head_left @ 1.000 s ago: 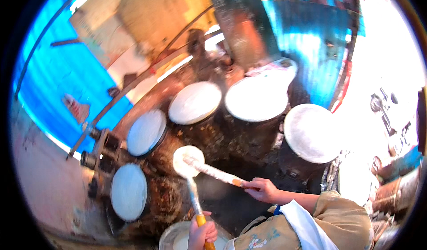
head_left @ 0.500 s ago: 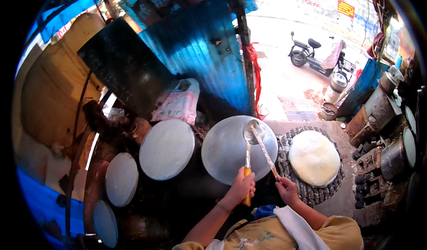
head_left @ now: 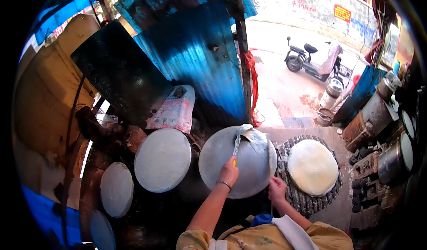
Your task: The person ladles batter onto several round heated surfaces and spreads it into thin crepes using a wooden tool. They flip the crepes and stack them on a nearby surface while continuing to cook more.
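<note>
My left hand (head_left: 228, 172) is closed round the yellow handle of a metal ladle (head_left: 238, 145). The ladle's bowl end is over the far edge of a round grey griddle (head_left: 218, 170). A pale, wet-looking patch of batter (head_left: 259, 142) lies on the griddle's far right part, beside the ladle. In my right hand (head_left: 277, 190) is a batter-coated stick (head_left: 271, 161), held along the griddle's right rim. To the right, pale round flatbreads (head_left: 312, 168) lie on a dark slatted round mat (head_left: 339, 188); whether one or several is unclear.
Left of the griddle stand more white-topped rounds, a large one (head_left: 163, 160) and a smaller one (head_left: 116, 190). Behind them are a printed sack (head_left: 174, 108) and a blue corrugated sheet (head_left: 204, 59). Metal drums (head_left: 391, 161) crowd the right. A scooter (head_left: 311, 59) stands outside.
My left hand has moved left and up, carrying the ladle to the griddle's far edge. Batter now shows there. My right hand has shifted slightly, with the stick now along the right rim.
</note>
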{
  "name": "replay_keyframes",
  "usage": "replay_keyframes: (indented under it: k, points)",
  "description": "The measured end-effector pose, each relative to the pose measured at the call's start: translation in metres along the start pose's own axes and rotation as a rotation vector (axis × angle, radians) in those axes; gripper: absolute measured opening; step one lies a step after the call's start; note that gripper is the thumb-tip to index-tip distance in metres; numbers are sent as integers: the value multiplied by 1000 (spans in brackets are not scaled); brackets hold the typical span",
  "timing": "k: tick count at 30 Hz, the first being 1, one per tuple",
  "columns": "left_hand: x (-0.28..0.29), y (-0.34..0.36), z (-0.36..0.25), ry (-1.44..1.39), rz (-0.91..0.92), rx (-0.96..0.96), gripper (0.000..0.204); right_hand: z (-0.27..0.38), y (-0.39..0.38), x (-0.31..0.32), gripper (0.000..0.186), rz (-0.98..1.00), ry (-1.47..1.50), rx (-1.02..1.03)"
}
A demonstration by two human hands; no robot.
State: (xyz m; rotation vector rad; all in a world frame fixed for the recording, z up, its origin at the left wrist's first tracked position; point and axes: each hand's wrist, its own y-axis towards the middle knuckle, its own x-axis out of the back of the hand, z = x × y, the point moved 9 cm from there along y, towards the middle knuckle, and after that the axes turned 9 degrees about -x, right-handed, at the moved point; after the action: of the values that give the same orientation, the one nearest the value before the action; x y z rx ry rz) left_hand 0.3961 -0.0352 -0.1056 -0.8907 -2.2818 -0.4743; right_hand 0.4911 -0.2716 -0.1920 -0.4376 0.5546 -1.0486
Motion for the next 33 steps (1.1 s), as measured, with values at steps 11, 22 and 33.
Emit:
replay_keyframes:
  k: [11,22,33]
  points:
    - [20,-40,62,-673,-77,427,53,-19,62,-43,18,15,24,308]
    - [65,-231,60,-1053,-34,732,49,27,55,-64,18,171,-266,8]
    - [102,-215,-36,-1293,-113,642,45,53,55,-77,17,397,-402,-123]
